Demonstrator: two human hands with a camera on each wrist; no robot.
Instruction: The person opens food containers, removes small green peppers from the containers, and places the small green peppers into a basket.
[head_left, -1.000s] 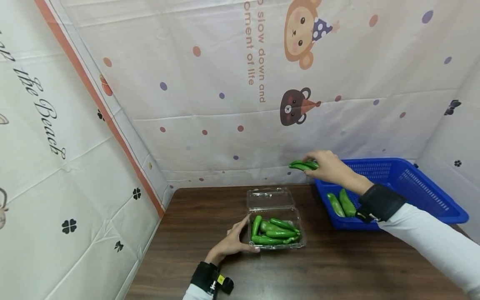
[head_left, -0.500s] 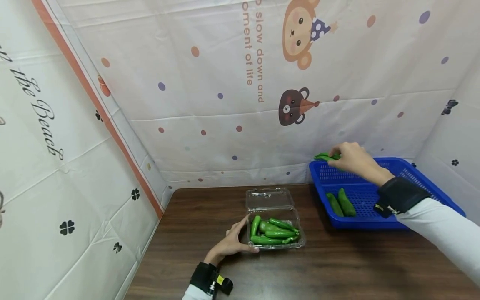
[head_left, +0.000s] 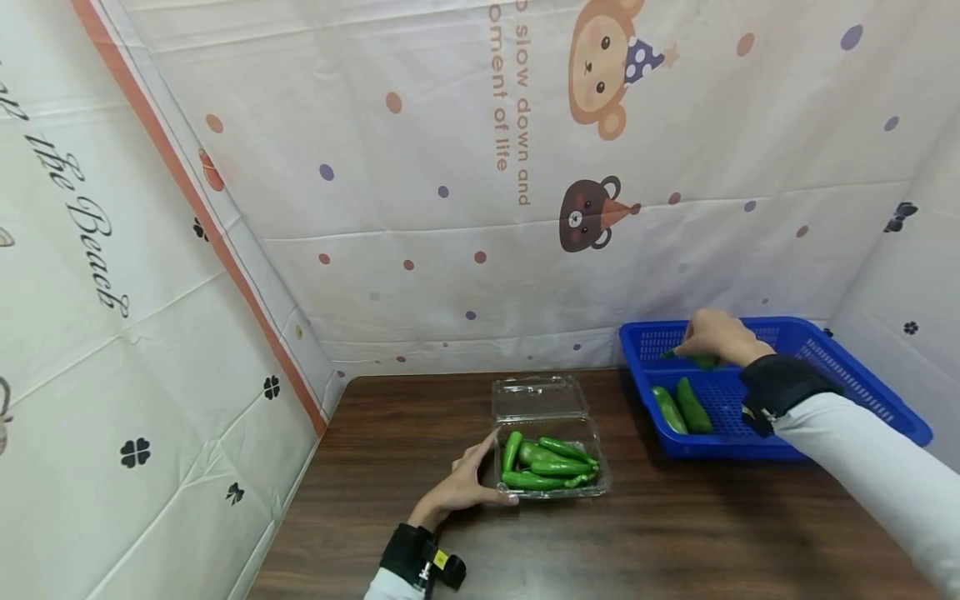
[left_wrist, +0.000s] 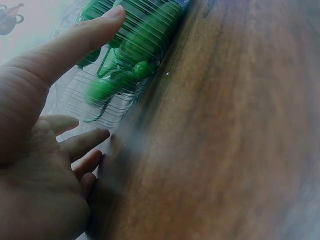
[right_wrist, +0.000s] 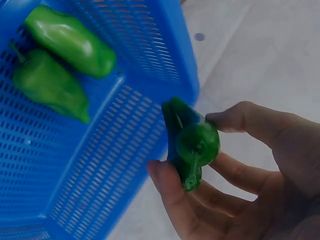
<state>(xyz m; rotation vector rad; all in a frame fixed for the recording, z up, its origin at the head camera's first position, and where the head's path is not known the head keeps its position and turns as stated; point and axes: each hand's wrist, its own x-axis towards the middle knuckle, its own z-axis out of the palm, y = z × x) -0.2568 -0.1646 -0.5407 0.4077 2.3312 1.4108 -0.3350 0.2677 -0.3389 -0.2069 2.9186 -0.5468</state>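
Observation:
A bundle of green peppers (head_left: 705, 362) is pinched between the thumb and fingers of my right hand (head_left: 720, 335), low over the back left of the blue basket (head_left: 750, 451). The right wrist view shows one of these peppers (right_wrist: 198, 142) stem end on, with slimmer green ones against it. Two wider green peppers (head_left: 678, 408) lie at the basket's left side. My left hand (head_left: 461, 485) spreads around the front left corner of a clear plastic clamshell (head_left: 585, 429), thumb at its front edge, fingers fairly straight. Several green peppers (head_left: 551, 467) lie inside.
The clamshell's lid (head_left: 540, 397) is folded back toward the wall. A dark wooden table (head_left: 600, 542) carries both containers. A printed cloth (head_left: 420, 275) hangs behind, and another (head_left: 180, 417) covers the left side.
My right hand has carried the green peppers rightward from left of the blue basket, then lowered them into its back left part. My left hand and the clamshell stay put.

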